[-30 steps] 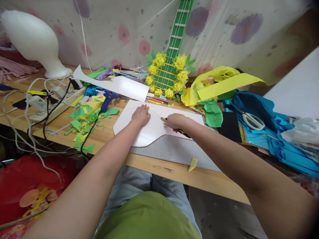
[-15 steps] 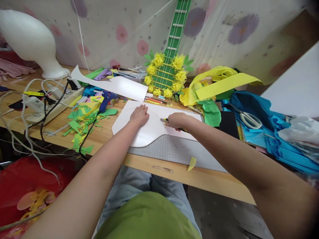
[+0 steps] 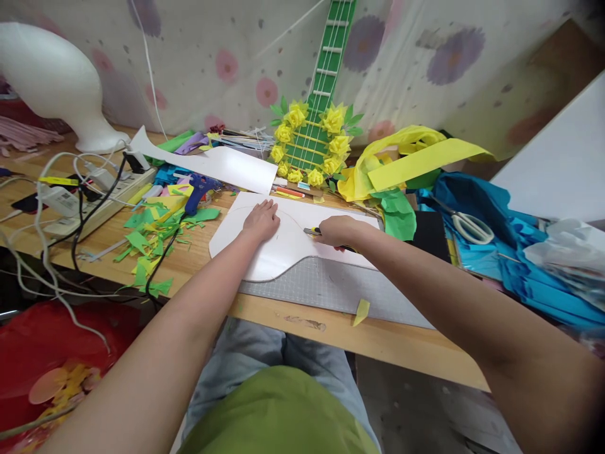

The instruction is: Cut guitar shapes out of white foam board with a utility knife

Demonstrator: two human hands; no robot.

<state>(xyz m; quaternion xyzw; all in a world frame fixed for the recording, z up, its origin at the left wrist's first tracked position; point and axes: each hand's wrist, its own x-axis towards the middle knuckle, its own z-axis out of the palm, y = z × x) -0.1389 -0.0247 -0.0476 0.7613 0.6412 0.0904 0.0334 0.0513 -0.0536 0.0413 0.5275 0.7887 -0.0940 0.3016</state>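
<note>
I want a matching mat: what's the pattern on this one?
The mat is gridded grey, clearest in the head view.

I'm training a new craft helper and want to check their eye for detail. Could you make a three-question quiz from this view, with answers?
1. Which hand holds the yellow-and-black knife?
2. True or false: the left hand rests on the white board.
3. What shows beneath the white board's near edge?
a) a red bag
b) a grey gridded mat
c) blue paper

Key: 1. the right hand; 2. true; 3. b
</note>
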